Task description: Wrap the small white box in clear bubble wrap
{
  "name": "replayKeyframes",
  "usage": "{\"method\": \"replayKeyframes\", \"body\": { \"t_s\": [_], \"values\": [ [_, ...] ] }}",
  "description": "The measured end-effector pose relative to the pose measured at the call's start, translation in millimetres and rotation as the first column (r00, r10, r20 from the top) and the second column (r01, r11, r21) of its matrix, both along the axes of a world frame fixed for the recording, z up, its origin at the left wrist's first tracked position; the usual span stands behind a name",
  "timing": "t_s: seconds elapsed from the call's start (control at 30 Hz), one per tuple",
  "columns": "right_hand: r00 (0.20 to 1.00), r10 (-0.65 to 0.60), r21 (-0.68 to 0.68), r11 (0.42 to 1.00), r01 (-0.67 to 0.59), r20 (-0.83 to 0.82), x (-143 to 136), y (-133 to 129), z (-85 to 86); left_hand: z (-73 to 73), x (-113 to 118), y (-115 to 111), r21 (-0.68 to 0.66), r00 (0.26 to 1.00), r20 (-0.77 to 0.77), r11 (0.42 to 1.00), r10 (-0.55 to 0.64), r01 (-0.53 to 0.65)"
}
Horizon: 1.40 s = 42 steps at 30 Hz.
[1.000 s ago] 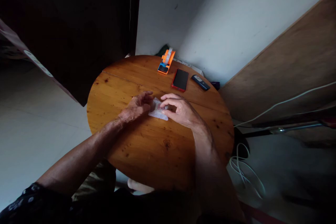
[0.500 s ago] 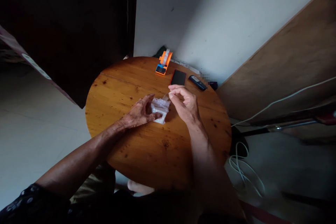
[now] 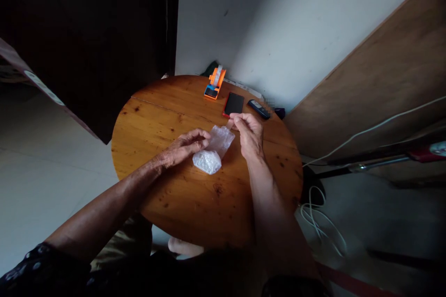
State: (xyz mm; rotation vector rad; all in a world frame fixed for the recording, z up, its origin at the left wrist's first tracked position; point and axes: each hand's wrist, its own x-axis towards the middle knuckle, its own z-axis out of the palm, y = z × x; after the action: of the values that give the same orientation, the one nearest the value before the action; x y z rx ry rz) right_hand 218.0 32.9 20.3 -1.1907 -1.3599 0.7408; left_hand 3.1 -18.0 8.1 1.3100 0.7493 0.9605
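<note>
A clear plastic bag (image 3: 223,141) lies partly unfolded on the round wooden table (image 3: 167,125). Its near end is a bunched, whitish lump (image 3: 207,162) whose contents I cannot make out. At the bag's left edge, my left hand (image 3: 186,146) is open, fingers stretched loosely over it; whether the fingertips touch the plastic is unclear. My right hand (image 3: 250,135) is closed in a pinch, thumb against forefinger, on a short strip of clear tape (image 3: 230,124) that reaches down to the bag's far end.
Toward the back stands an orange tape dispenser (image 3: 215,82). Beside it lie a red-edged black phone-like device (image 3: 233,104) and a dark handheld object (image 3: 258,108). The wall (image 3: 223,18) rises behind the table. A pale cable (image 3: 313,213) loops on the floor at right.
The folded packet has opened out, its far flap now spread away from the lump. My left hand has let go of it and lifted slightly. My right hand keeps its pinch on the tape.
</note>
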Motion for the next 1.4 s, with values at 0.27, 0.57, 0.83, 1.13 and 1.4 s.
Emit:
{"method": "replayKeyframes", "body": {
  "t_s": [0.27, 0.57, 0.83, 1.13, 1.4],
  "values": [
    [0.983, 0.158, -0.341, 0.933, -0.116, 0.097, 12, -8, 7.9, -4.4, 1, 5, -0.116, 0.996, -0.037, 0.99, 0.079, -0.083],
    [0.968, 0.235, -0.172, 0.961, -0.217, 0.089, -9, -2, -13.3, -9.7, 5, 9, -0.174, 0.979, 0.152, 0.979, 0.136, -0.109],
    [0.888, -0.166, 0.087, 0.986, 0.143, 0.43, -5, -10, 2.9, -13.1, 10, 10, -0.269, 0.978, 0.121, 0.954, 0.171, -0.134],
    [0.76, 0.095, -0.102, 0.994, -0.039, 0.643, -29, -28, 6.7, -8.4, 8, 12, -0.235, 0.959, 0.277, 0.972, 0.059, 0.009],
    [0.839, -0.018, -0.185, 0.972, 0.141, 0.544, 12, -3, 4.0, -4.9, 5, 18, -0.34, 0.927, 0.26, 0.924, 0.27, -0.174]
  ]
}}
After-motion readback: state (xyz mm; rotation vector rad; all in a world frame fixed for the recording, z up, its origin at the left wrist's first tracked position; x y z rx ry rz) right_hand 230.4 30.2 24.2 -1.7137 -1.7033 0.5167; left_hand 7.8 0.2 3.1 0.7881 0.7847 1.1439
